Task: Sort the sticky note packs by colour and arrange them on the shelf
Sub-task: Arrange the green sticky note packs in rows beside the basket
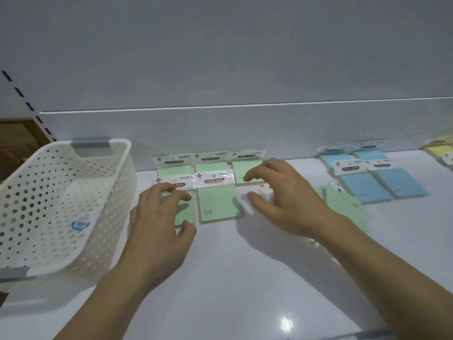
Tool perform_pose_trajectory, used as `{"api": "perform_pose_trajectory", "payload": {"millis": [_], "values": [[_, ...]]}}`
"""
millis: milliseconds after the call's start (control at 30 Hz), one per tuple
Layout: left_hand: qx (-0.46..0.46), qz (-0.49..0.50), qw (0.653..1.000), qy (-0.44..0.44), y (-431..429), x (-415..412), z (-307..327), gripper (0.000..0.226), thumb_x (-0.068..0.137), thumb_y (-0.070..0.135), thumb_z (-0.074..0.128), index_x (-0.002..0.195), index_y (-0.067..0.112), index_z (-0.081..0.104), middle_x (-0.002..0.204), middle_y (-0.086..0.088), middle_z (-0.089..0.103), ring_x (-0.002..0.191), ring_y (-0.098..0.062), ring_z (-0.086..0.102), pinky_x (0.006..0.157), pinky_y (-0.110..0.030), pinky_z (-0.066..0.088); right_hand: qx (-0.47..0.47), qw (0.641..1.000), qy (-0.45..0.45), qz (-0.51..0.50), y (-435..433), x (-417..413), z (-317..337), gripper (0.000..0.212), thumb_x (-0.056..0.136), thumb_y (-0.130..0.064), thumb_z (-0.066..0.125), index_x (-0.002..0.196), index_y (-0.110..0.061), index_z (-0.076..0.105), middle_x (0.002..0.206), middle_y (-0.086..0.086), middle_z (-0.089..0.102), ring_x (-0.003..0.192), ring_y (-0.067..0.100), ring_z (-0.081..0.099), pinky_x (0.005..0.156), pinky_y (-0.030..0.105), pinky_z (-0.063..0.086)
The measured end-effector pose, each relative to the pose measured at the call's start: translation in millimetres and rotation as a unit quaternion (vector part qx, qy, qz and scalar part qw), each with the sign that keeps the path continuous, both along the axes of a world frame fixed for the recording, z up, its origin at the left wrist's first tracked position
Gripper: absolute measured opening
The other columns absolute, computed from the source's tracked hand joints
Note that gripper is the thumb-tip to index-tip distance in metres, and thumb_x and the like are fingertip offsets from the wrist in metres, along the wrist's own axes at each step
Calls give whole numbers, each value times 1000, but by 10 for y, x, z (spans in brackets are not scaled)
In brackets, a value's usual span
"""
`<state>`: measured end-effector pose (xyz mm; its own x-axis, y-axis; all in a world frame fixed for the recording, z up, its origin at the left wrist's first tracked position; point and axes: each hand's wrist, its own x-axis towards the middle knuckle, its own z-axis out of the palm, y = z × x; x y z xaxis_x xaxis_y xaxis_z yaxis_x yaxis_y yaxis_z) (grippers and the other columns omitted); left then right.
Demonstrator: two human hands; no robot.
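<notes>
Green sticky note packs [217,200] lay on the white shelf [245,278] in 2 rows against the back wall: 3 behind, 2 plainly seen in front. Blue packs [382,185] sat grouped well apart to the right, yellow packs [438,150] at the far right edge. A perforated white basket [61,204] stood at the left, no packs seen inside.

Left hand [157,224]: fingertips resting on the front-left green pack [183,212], thumb at its near edge; grip loose, nothing lifted. Right hand [282,192]: fingers spread and curled over a blurred pack [257,192] at the third front slot; could not tell whether it pinched or only pressed. Another green pack [343,209] lay skewed under the right wrist.

Judged step: squaring the front green row. To do it well, slide packs flat, edges butted to the neighbour, headers in line. Hold the placed packs steady with the left hand while the right seats the next. Risk: the wrist dragging the skewed pack toward the blue group.
</notes>
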<state>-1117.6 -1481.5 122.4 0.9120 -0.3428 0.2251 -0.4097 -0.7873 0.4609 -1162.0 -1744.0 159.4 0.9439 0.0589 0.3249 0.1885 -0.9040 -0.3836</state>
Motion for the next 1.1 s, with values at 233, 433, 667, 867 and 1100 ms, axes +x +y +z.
{"api": "perform_pose_trajectory", "payload": {"millis": [233, 433, 667, 867, 1100], "values": [[-5, -109, 993, -38, -478, -168, 245, 34, 85, 41, 46, 116, 36, 58, 122, 18, 50, 123, -10, 43, 96, -36, 32, -74, 982, 174, -5, -1113, -424, 425, 52, 89, -18, 58, 133, -43, 46, 128, -22, 58, 115, 1, 54, 93, 28, 47], [28, -210, 977, 15, -1372, -316, 309, 61, 89, 57, 44, 144, 31, 44, 142, 13, 44, 133, -9, 39, 109, -35, 35, -135, 945, 277, 112, -1404, -570, 445, 71, 82, -17, 66, 142, -48, 42, 151, -25, 31, 138, -6, 25, 103, 2, 17], [54, -212, 975, 32, -1764, -376, 18, 59, 96, 47, 51, 150, 30, 34, 159, 4, 28, 147, -16, 24, 116, -33, 32, -98, 954, 241, 147, -1559, -618, 356, 53, 83, -33, 80, 126, -47, 53, 132, -24, 42, 122, -10, 34, 96, 6, 29], [12, -244, 969, 38, -1643, -462, 64, 56, 85, 59, 59, 137, 43, 45, 133, 26, 35, 127, 8, 32, 94, -11, 32, -42, 961, 250, 110, -1626, -665, 319, 52, 71, -49, 86, 109, -46, 50, 118, -24, 53, 114, -2, 46, 90, 23, 43], [-13, -293, 951, 97, -1589, -526, 203, 78, 74, 61, 72, 142, 49, 36, 130, 33, 38, 128, 5, 38, 98, -19, 39, 15, 975, 215, 59, -1675, -727, 428, 42, 68, -47, 89, 84, -30, 55, 104, -27, 71, 101, 0, 60, 81, 25, 49]]}}
